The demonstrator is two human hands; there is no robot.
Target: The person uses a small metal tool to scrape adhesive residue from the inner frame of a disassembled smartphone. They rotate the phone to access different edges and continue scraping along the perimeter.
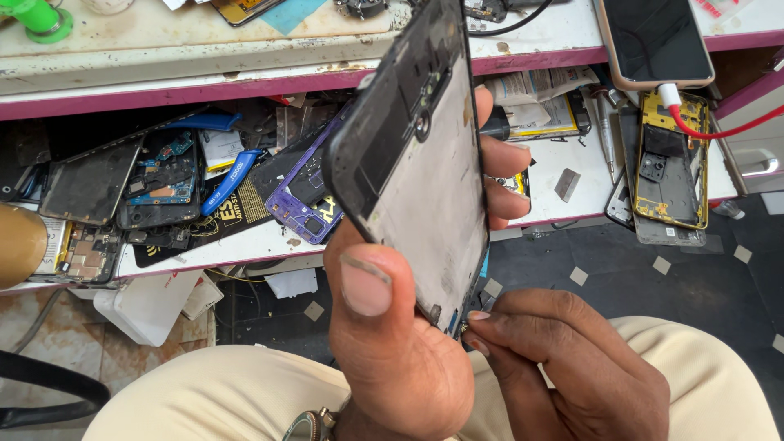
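Gripping phone frame point(416, 155) left hand point(392, 327); right hand point(563, 367) pinching its bottom edge; parts-littered shelf point(563, 163) behind.

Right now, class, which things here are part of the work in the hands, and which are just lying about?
In hand:
- black phone frame
- left hand, gripping the frame
- right hand, pinching at the frame's bottom edge

Lying about:
- purple phone frame
- yellow opened phone
- phone charging on red cable
- green tool

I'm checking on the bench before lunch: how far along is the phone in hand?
Done: the phone frame is stripped, its inner plate bare. In hand: the left hand holds it upright while the right hand pinches at its bottom corner. Left: nothing refitted yet; loose parts lie on the shelf.
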